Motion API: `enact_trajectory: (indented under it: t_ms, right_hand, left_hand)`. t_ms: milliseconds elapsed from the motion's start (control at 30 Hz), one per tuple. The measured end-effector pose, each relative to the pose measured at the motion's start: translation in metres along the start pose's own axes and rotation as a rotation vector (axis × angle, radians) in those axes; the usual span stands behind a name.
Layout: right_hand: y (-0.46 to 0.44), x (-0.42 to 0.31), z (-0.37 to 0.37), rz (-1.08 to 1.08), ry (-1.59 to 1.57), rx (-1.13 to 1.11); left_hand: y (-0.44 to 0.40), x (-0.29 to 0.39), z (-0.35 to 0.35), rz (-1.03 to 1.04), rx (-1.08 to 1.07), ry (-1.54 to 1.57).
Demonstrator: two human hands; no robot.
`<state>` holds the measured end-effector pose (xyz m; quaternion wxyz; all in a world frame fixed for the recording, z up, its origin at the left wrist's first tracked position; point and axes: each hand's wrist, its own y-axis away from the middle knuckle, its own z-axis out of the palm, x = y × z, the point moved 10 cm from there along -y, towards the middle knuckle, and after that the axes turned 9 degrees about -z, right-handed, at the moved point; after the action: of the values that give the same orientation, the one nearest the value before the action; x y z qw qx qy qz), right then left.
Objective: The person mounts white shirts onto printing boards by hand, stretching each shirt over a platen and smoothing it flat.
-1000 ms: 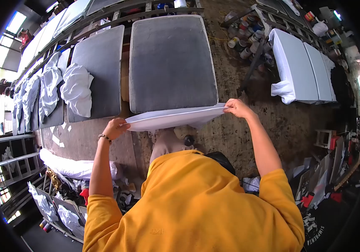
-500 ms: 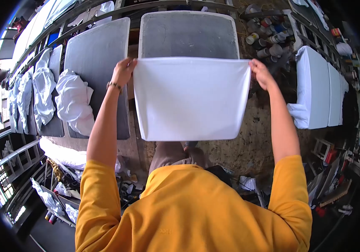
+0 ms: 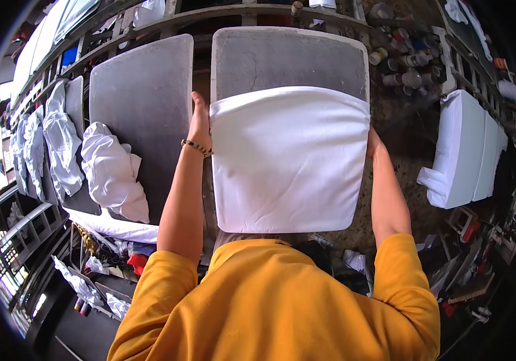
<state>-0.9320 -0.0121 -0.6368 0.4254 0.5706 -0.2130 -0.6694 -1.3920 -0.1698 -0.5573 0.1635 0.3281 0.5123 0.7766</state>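
A white cloth (image 3: 288, 159) covers the near part of a grey board (image 3: 294, 60) with a pale, worn rim. Its far edge curves across the board, and light creases cross the fabric. My left hand (image 3: 200, 125) lies along the board's left side against the cloth, thumb stretched out and fingers partly out of sight. On the opposite side, my right hand (image 3: 374, 143) touches the cloth's right edge, its fingers hidden behind it.
Left of me stands another grey board (image 3: 140, 90) with a bunched white cloth (image 3: 113, 171) on its near end. White-covered boards (image 3: 459, 150) stand at the right. Several jars and cans (image 3: 411, 60) sit at the back right, beyond a wooden rail (image 3: 252, 9).
The cloth, earlier held up by its far corners, now lies over the near part of the board. Both hands have let go of the corners and moved down to the board's sides.
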Motion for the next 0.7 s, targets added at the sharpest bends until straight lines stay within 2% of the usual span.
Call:
enact_trajectory:
  t_ms: [100,133,233,267,300,367,467,567,633,700]
  right_hand:
    - [-0.042,0.001,-0.030,-0.035,0.012,-0.020]
    - [-0.050,-0.009,-0.033,-0.056,0.009,0.012]
    - [-0.088,-0.026,-0.065,-0.073,0.001,0.134]
    - [-0.085,-0.039,-0.061,-0.093,-0.029,0.183]
    - [-0.079,-0.054,-0.054,-0.112,-0.058,0.231]
    - [-0.035,-0.093,0.010,-0.165,-0.070,0.076]
    - [0.004,-0.122,0.035,-0.317,-0.018,-0.092]
    - [0.013,-0.136,0.025,-0.480,0.194,-0.147]
    - [0.022,-0.146,0.023,-0.539,0.431,-0.108]
    - [0.024,-0.153,0.026,-0.557,0.473,-0.088]
  left_hand:
    - [-0.014,-0.003,-0.028,-0.059,0.358,-0.186]
    - [-0.037,-0.006,-0.031,-0.045,0.233,-0.074]
    - [-0.056,0.008,-0.045,-0.059,0.325,-0.065]
    - [-0.052,0.013,-0.045,-0.048,0.365,-0.165]
    - [-0.048,0.018,-0.046,0.015,0.409,-0.225]
    - [-0.038,0.028,-0.049,0.141,0.495,-0.347]
    - [0.031,0.072,0.008,0.890,0.268,-0.695]
    - [0.081,0.075,0.047,0.923,0.220,-1.142]
    - [0.082,0.080,0.046,0.951,0.275,-1.157]
    - [0.079,0.086,0.048,0.955,0.291,-1.220]
